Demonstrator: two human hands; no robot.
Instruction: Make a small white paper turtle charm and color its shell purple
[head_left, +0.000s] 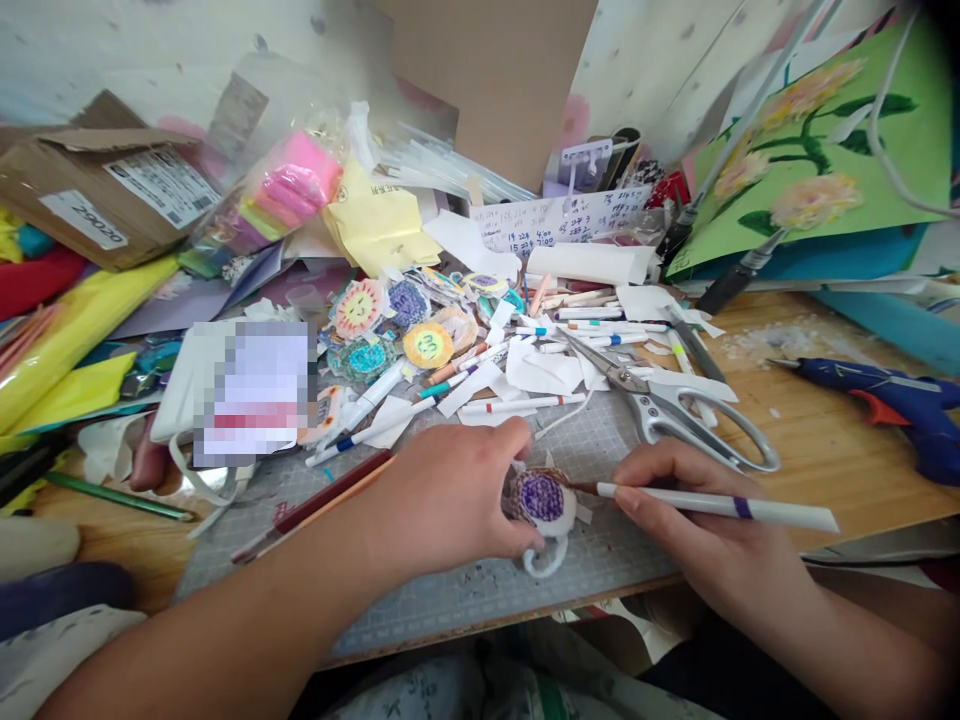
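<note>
My left hand point(450, 500) is closed around a small round paper cut-out point(541, 498) with a purple cross-hatched middle, pinning it to the grey cutting mat point(465, 590). In my right hand point(675, 520) I grip a white marker pen point(720, 506) with a purple band. Its tip touches the right edge of the cut-out. Both hands rest low on the mat, near its front edge.
Large scissors point(667, 405) lie open just behind my right hand. A blue glue gun point(892, 400) sits at the right on the wooden desk. Several markers and coloured paper flowers point(390, 330) are scattered behind the mat. A cardboard box point(97, 190) and paper scraps crowd the left.
</note>
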